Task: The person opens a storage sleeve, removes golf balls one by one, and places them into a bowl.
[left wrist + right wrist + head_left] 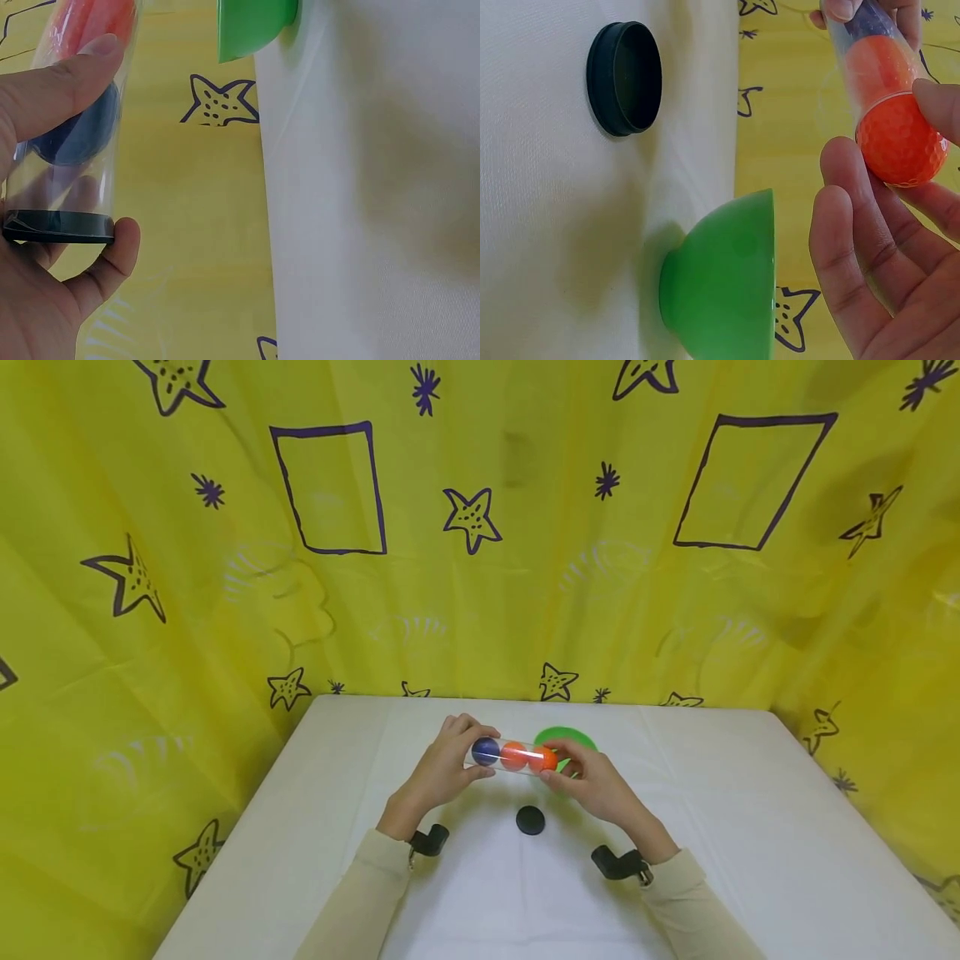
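Clear tube (500,755): one, raised above the white-covered desk (247,852); left hand (441,767) grip clasped round it. Balls in line: three. Dark blue ball (485,751), middle orange ball (513,756), end orange ball (901,142) bulging from the mouth, right hand (597,781) grip pinching it. Black caps: two, loose cap (530,820) on desk, end cap (60,226) on tube. Green bowl (724,277): one. Yellow curtain (517,602), star-printed, behind.

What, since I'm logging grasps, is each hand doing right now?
Left hand: holding the clear tube.
Right hand: pinching the orange ball at the tube's uncapped end.
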Motion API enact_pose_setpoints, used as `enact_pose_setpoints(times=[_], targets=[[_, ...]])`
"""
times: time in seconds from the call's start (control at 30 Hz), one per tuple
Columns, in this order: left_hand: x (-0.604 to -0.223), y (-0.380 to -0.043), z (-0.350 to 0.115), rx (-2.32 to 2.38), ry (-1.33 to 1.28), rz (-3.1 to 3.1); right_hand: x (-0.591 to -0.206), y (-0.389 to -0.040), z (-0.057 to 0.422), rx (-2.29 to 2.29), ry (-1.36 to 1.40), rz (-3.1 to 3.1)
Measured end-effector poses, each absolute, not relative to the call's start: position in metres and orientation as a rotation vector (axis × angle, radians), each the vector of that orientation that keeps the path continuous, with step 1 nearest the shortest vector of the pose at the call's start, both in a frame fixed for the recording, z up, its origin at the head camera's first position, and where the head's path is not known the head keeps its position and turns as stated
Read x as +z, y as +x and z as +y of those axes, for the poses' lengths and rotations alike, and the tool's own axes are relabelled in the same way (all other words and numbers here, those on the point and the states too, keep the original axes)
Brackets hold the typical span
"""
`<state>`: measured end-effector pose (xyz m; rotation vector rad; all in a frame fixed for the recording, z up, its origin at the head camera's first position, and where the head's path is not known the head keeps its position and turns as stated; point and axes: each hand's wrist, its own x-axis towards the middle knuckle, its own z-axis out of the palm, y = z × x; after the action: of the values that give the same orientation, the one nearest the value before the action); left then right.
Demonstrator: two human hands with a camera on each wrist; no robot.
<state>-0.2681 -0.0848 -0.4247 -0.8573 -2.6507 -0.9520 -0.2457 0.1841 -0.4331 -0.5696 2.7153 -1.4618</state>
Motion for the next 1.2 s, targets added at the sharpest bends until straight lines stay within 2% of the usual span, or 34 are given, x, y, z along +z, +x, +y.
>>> enact_pose_setpoints(times=[0.57, 1.2], targets=[[-0.4292, -0.2696, -0.0833, -0.962, -0.916, -2.602, -0.4324, -0.2452, 0.1885, -1.456, -0.588, 2.788], [-0.4305, -0.2723, -0.0833, -1.053, -0.87, -2.631, -0.4276, -0.2457, 0.1933, -1.478, -0.54, 2.822]])
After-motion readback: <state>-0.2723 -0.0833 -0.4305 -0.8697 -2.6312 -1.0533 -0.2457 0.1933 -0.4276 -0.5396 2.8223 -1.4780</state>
